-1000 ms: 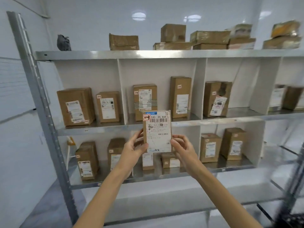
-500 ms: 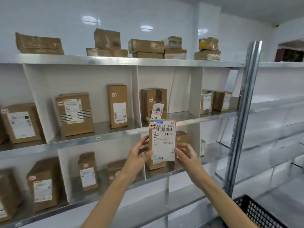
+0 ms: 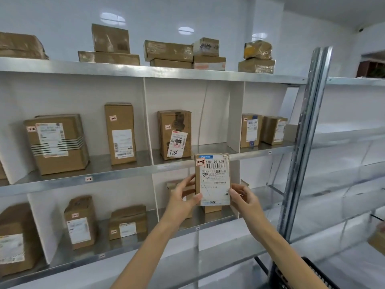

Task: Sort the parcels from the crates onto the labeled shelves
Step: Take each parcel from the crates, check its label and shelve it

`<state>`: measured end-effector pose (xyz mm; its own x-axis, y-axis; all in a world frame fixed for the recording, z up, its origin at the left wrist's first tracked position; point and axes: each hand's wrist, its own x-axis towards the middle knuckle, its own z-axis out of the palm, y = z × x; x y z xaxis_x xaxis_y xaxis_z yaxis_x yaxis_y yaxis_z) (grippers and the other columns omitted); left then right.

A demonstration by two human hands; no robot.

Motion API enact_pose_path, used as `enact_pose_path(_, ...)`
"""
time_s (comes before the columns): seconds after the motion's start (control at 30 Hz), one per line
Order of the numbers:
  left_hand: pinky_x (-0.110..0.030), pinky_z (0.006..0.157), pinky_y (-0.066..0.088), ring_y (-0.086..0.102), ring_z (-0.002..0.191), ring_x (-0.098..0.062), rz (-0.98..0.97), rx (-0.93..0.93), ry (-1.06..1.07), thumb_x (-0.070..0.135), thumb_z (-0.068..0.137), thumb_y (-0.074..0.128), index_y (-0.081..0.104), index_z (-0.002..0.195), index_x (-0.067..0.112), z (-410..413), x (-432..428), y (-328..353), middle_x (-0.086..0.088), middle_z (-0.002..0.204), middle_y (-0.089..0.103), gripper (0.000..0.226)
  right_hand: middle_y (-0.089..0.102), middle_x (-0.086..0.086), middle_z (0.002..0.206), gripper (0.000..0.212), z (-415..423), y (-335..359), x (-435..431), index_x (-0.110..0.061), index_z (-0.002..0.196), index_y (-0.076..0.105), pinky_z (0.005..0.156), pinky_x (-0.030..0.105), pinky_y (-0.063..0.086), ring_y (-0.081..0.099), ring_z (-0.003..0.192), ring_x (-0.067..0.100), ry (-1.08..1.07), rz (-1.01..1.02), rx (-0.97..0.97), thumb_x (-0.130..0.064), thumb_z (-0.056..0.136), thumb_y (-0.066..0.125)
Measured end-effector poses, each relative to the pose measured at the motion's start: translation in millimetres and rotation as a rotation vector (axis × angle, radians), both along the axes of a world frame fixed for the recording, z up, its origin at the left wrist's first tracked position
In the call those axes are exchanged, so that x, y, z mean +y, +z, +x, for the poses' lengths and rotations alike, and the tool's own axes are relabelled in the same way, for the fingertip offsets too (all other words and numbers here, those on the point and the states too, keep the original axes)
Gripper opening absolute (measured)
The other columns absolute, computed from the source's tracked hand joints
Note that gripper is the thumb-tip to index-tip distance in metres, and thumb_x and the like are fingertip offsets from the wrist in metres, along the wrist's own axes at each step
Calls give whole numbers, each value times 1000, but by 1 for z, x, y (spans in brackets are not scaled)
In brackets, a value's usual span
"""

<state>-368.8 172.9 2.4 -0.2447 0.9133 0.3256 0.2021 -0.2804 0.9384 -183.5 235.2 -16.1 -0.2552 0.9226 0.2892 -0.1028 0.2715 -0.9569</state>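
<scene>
A small brown parcel (image 3: 212, 180) is held up just right of the middle of the frame. It stands upright, and its white label faces us. The label reads "530- D5 A68" near the top. A little red and white tag (image 3: 200, 162) sits on its upper left corner.

The left grip (image 3: 183, 200), a bare hand, holds the parcel's lower left side. Its thumb presses on the front edge and its fingers curl round the back. The right grip (image 3: 242, 198), the other bare hand, holds the lower right side the same way, with its thumb at the edge. Both grips are closed snugly on the parcel.

The parcel is in front of the metal shelves (image 3: 125, 174). Its top is level with the edge of the middle shelf. Just up and left of it stands a box with "7786" written on it (image 3: 175, 134). More brown boxes stand in the white sections to the left and right, and others lie on the top shelf. A small tag (image 3: 89, 179) is stuck on the shelf edge at the left.

A tall metal post (image 3: 308, 122) stands on the right. A black crate (image 3: 312, 272) peeks in at the bottom right corner.
</scene>
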Motion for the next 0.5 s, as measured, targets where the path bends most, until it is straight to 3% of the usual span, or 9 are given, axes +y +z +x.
enact_pose_path(0.1,-16,81,52,52,108,6,4,23,27,9,82,69,47,113,52,1,22,-1,27,113,57,57,67,-2,113,23,2,-2,21,-21,115,56,86,29,56,62,109,17,-8,-3,-10,-26,92,57)
enact_pose_path(0.2,-20,89,50,54,110,2,18,41,18,8,81,70,50,114,47,-1,50,-1,21,114,60,56,66,-2,116,27,2,-4,44,-20,119,55,90,33,55,61,110,16,-33,4,-29,-24,92,57)
enact_pose_path(0.37,-5,69,49,57,103,2,54,10,-33,6,81,70,52,117,32,-2,104,5,13,113,60,47,66,-1,113,20,1,2,89,-22,112,56,73,18,55,62,104,10,-75,37,-44,-17,93,56)
enact_pose_path(0.5,-4,64,49,57,99,0,49,-7,-41,10,83,69,51,117,29,-11,146,12,14,110,58,43,64,3,116,20,-3,16,131,-18,114,56,92,33,53,59,110,17,-96,67,-89,-15,94,56)
